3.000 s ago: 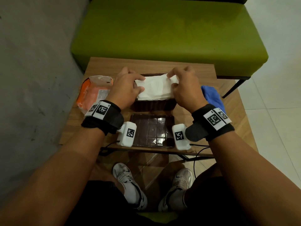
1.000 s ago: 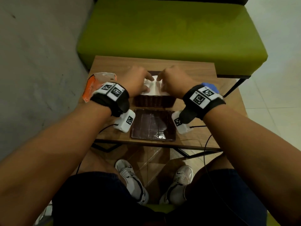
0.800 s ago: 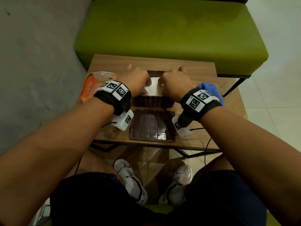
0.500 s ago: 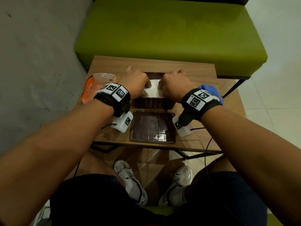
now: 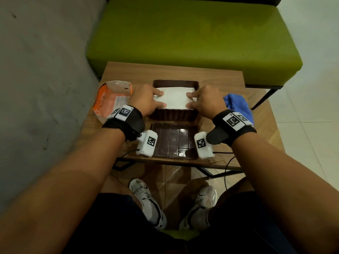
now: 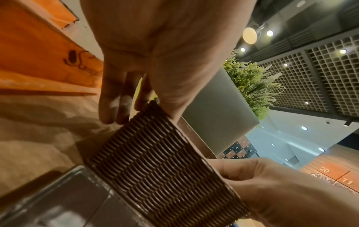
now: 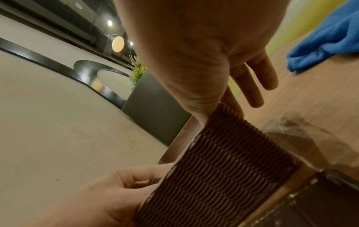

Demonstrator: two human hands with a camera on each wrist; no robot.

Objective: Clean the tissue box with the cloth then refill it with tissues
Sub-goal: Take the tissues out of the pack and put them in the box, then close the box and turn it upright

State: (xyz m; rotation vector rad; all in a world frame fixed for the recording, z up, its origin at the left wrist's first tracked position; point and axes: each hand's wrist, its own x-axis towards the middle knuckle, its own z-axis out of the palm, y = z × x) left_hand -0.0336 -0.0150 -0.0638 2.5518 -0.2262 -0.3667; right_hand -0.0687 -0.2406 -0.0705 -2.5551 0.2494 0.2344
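The brown woven tissue box (image 5: pixel 174 114) stands open in the middle of the wooden table, with a white stack of tissues (image 5: pixel 174 99) lying inside it. My left hand (image 5: pixel 146 99) rests at the stack's left edge, thumb and forefinger lying on the tissues. My right hand (image 5: pixel 202 99) mirrors it at the right edge. In the left wrist view the other fingers (image 6: pixel 120 98) hang straight outside the box wall (image 6: pixel 165 161). The right wrist view likewise shows straight fingers (image 7: pixel 252 79) beside the wall (image 7: pixel 219 169). The blue cloth (image 5: pixel 236 105) lies right of the box.
The box's dark lid (image 5: pixel 174 142) lies flat in front of the box near the table's front edge. An orange tissue pack (image 5: pixel 111 99) lies to the left. A green bench (image 5: pixel 192 37) stands behind the table (image 5: pixel 256 140) and a grey wall on the left.
The tissue stack went down from above the box into it. In the last half second both hands slid apart from the middle to the stack's sides, uncovering the tissues.
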